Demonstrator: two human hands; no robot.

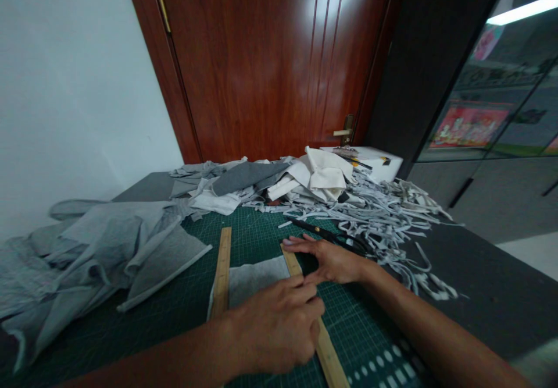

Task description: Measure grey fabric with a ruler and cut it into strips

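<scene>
left hand (274,327) low at six o'clock, fingers curled together and pressing down on the long wooden ruler (305,303) that runs diagonally across the green gridded cutting mat (261,231); whether anything sits inside that grip, can't tell from here. right hand (331,260) just past it toward one o'clock, lying flat, fingers spread apart and stretched to ten o'clock, its fingertips at the upper end of the same ruler, nothing clamped. between this ruler and a second wooden ruler (221,271) at its nine o'clock lies a small grey rectangle of fabric (255,277), flat on the mat, its edges meeting both rulers. black-handled scissors (331,235) rest on the mat at twelve o'clock from the right hand, just beside it. beyond them, toward two o'clock, a heap of thin grey fabric strips (383,213) spills over the dark counter (488,283). crumpled grey cloth (100,248) piles up at nine o'clock, folded white and grey cloth pieces (314,178) at twelve, a white box (375,161) behind them, against the reddish-brown wooden door (270,56)
</scene>
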